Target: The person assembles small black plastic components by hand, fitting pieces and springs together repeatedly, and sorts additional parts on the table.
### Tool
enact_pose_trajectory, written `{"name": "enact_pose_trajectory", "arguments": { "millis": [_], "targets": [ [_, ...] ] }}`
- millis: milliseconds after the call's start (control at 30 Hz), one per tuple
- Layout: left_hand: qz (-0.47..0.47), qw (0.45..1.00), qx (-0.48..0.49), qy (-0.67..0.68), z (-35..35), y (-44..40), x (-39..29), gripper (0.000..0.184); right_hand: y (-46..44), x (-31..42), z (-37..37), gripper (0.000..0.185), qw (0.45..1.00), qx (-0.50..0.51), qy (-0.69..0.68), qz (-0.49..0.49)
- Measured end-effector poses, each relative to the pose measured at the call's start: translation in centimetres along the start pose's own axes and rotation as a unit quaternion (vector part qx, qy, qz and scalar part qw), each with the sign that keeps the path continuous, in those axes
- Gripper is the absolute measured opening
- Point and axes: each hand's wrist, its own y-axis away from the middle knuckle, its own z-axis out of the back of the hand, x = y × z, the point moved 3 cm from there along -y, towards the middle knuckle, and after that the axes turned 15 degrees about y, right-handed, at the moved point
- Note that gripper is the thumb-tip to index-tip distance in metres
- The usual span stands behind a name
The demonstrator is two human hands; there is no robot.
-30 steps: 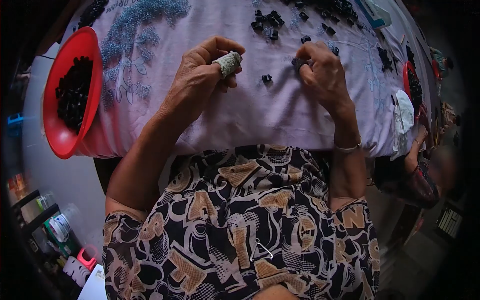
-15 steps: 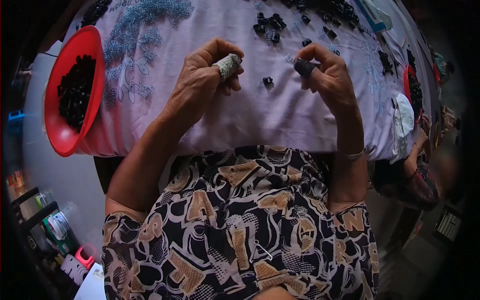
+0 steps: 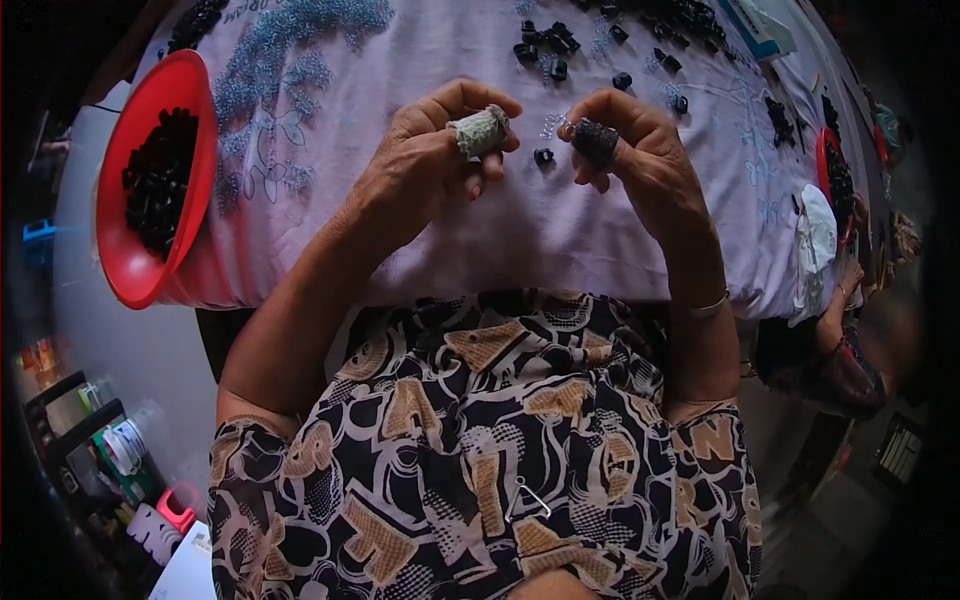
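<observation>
My left hand (image 3: 430, 150) is closed in a pinch above the cloth, its thumb in a pale wrap (image 3: 482, 132). Whatever lies between its fingertips is hidden. My right hand (image 3: 645, 150) pinches a small metal spring (image 3: 552, 126) that sticks out toward the left hand; a dark wrap (image 3: 595, 145) covers this thumb. Below the gap between the hands, a small black plastic part (image 3: 543, 157) lies on the cloth. Several more black parts (image 3: 548, 42) are scattered beyond, with thin springs (image 3: 601, 42) among them.
At the left, a tilted red bowl (image 3: 207, 150) holds black parts. A heap of springs (image 3: 275, 50) lies on the pale cloth (image 3: 500, 250). More black parts pile up at the far right. Another person's arm (image 3: 835, 305) is at the right edge, near a white bag (image 3: 815, 235).
My right hand has moved left with the spring, nearer to my left hand. My left hand has shifted slightly right, and the view has shifted a little.
</observation>
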Motion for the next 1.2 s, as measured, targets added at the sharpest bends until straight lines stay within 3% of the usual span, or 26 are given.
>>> {"name": "enact_pose_trajectory", "arguments": {
  "millis": [33, 200, 367, 467, 533, 700, 767, 800, 867, 900, 967, 1000, 1067, 1133, 1200],
  "targets": [
    [0.011, 1.0, -0.003, -0.01, -0.2, 0.0, 0.0, 0.025, 0.0, 0.0, -0.1, 0.038, 1.0, -0.001, -0.01, 0.004],
    [0.035, 0.996, -0.028, -0.081, -1.3, 0.3, 0.1, 0.027, 0.1, 0.2, -0.5, 0.037, 1.0, 0.0, 0.001, -0.01],
    [-0.019, 0.991, 0.027, -0.128, -1.0, 0.2, 0.4, 0.029, 0.0, 0.1, -0.9, 0.036, 1.0, 0.017, -0.001, -0.023],
    [-0.022, 0.981, 0.009, -0.193, -0.9, 0.2, 0.5, 0.026, -0.1, 0.2, -1.2, 0.034, 1.0, 0.012, -0.022, -0.018],
    [-0.016, 0.982, -0.001, -0.187, -1.0, 0.2, 0.4, 0.023, -0.1, 0.5, -1.4, 0.023, 0.999, 0.018, -0.011, -0.041],
    [-0.032, 0.984, 0.008, -0.174, -0.8, 0.2, 0.5, 0.016, -0.2, 0.1, -2.0, 0.023, 1.0, -0.008, 0.019, -0.011],
    [-0.085, 0.978, 0.023, -0.191, -0.8, 0.0, 0.5, 0.016, -0.2, 0.3, -1.8, 0.024, 0.999, -0.013, 0.028, -0.011],
    [-0.084, 0.978, 0.023, -0.191, -1.1, 0.0, 0.3, 0.016, -0.1, 0.4, -1.6, 0.032, 0.999, 0.014, 0.026, -0.029],
    [-0.131, 0.904, -0.004, -0.407, -2.0, 0.4, -0.4, 0.013, 0.0, 0.2, -1.4, 0.039, 0.998, 0.041, 0.023, -0.046],
    [-0.13, 0.904, -0.004, -0.407, -2.0, 0.3, -0.2, 0.013, 0.0, 0.0, -1.4, 0.04, 0.998, 0.047, -0.015, -0.03],
    [-0.217, 0.838, 0.016, -0.5, -2.3, 0.4, -0.3, 0.013, 0.0, -0.4, -1.6, 0.04, 0.997, 0.053, -0.052, -0.014],
    [-0.218, 0.838, 0.016, -0.501, -2.4, 0.4, -0.4, 0.013, 0.0, -0.4, -1.6, 0.042, 0.997, 0.042, -0.061, 0.002],
    [-0.107, 0.939, -0.031, -0.327, -1.9, 0.3, -0.3, 0.012, -0.1, -0.3, -1.9, 0.043, 0.997, 0.03, -0.07, 0.018],
    [-0.076, 0.961, -0.027, -0.265, -1.8, 0.3, -0.6, 0.012, -0.2, -0.4, -2.2, 0.029, 1.0, -0.019, -0.006, -0.019],
    [-0.044, 0.978, -0.024, -0.202, -1.6, 0.3, -0.4, 0.012, -0.2, -0.1, -2.5, 0.028, 0.999, -0.026, -0.024, -0.026]
  ]
}}
